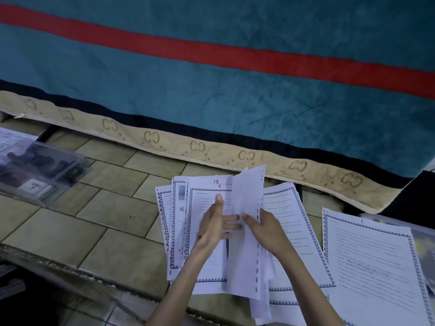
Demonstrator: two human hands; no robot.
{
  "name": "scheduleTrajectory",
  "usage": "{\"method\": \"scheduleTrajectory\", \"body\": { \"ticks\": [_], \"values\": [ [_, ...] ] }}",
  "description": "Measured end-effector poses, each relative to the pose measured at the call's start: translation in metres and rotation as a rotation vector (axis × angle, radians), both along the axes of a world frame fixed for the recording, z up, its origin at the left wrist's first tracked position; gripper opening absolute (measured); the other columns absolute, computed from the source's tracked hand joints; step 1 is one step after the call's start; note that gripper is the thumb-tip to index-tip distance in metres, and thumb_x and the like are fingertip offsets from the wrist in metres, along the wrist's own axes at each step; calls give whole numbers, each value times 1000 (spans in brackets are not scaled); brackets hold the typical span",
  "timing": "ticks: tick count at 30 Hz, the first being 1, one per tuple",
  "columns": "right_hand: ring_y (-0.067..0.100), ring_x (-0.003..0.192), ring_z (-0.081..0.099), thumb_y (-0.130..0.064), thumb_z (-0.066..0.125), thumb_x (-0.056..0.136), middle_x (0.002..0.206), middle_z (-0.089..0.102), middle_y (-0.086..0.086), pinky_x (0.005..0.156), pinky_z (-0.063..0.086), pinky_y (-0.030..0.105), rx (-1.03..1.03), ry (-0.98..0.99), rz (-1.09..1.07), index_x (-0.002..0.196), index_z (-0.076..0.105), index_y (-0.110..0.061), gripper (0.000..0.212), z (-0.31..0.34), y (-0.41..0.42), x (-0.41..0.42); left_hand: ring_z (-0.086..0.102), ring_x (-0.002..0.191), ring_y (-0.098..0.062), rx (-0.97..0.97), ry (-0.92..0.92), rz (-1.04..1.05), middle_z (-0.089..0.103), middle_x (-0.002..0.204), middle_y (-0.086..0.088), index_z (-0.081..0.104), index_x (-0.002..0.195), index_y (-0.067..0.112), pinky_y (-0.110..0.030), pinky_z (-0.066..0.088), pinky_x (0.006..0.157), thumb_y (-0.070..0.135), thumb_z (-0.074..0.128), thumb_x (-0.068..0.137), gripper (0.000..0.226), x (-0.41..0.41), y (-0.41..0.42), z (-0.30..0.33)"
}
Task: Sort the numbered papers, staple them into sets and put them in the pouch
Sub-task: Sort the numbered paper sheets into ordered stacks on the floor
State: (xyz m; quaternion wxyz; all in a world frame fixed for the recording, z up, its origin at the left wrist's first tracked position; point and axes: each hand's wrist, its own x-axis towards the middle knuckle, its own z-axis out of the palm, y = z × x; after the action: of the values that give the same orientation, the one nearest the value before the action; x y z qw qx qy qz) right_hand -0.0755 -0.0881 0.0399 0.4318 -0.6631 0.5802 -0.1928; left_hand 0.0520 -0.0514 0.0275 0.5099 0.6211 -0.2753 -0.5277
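Observation:
A fanned stack of bordered printed papers lies on the tiled floor in front of me. Its top page carries the red numbers 13 and 9. My left hand rests on that top page with thumb up and fingers stretched to the right. My right hand pinches several sheets and holds them upright, lifted off the stack. Another bordered page lies flat under my right hand. A separate page marked with a red 1 lies at the right.
A clear plastic box with dark items inside sits at the left on the floor. A teal blanket with a red stripe and a beige patterned hem hangs behind the papers. More clear plastic shows at the far right.

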Motion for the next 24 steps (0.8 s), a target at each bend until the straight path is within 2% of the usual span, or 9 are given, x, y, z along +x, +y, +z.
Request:
{"method": "scheduleTrajectory", "body": {
  "ticks": [2,4,7,10,12,15,18,21,24],
  "values": [
    [24,124,51,-14,47,95,132,54,3,92,41,26,-41,9,8,146,28,-17,54,-4,-1,-5,65,97,-24,52,-247,80,66,107,-4,49,127,16,-31,48,83,45,37,96,43,16,-1,-3],
    [28,119,53,-7,44,95,136,51,12,88,41,26,-84,18,6,151,3,-27,72,-4,-1,-10,51,121,-31,220,-609,107,55,130,-11,42,136,8,-35,42,95,35,43,97,47,38,-1,-18],
    [37,105,59,-4,42,94,125,56,27,81,49,35,-130,51,23,148,-9,-35,80,-3,-1,-11,48,119,-38,370,-694,74,56,123,-22,40,132,1,-44,45,96,26,51,92,49,57,1,-34],
    [33,76,62,-1,41,93,89,64,25,67,50,33,-143,91,28,147,-11,-39,84,-3,-1,-8,56,112,-33,311,-590,82,60,121,-23,42,132,-3,-29,45,84,15,57,90,48,57,2,-32],
    [20,50,43,3,39,91,65,53,14,48,34,22,-166,101,40,148,-7,-38,84,-4,0,-8,62,98,-31,247,-619,70,66,105,-21,59,109,-4,-26,42,68,15,57,91,26,52,3,-27],
    [25,56,49,3,37,91,116,63,20,49,35,18,-174,124,79,148,18,-33,70,-4,-1,-8,38,48,-13,153,-668,92,40,50,-2,38,52,13,-24,24,46,22,58,91,45,39,-1,-20],
    [12,51,43,-3,36,94,103,66,15,41,34,10,-121,139,92,147,29,-21,56,-7,-5,-7,31,39,-5,130,-532,168,38,40,10,41,49,16,-21,25,42,24,71,80,45,34,-9,-15],
    [8,48,41,-3,35,95,84,64,6,39,34,9,-110,120,80,146,31,-19,53,-6,-6,-9,49,54,-11,121,-534,243,57,62,4,58,72,7,-23,35,50,28,76,77,27,39,-7,-10],
    [10,44,37,-2,34,95,60,51,-1,36,32,10,-100,118,64,145,33,-19,52,-7,-8,-13,52,108,-32,264,-853,152,55,118,-18,43,127,-1,-40,43,76,32,68,83,60,43,-2,-22]
  ]
}}
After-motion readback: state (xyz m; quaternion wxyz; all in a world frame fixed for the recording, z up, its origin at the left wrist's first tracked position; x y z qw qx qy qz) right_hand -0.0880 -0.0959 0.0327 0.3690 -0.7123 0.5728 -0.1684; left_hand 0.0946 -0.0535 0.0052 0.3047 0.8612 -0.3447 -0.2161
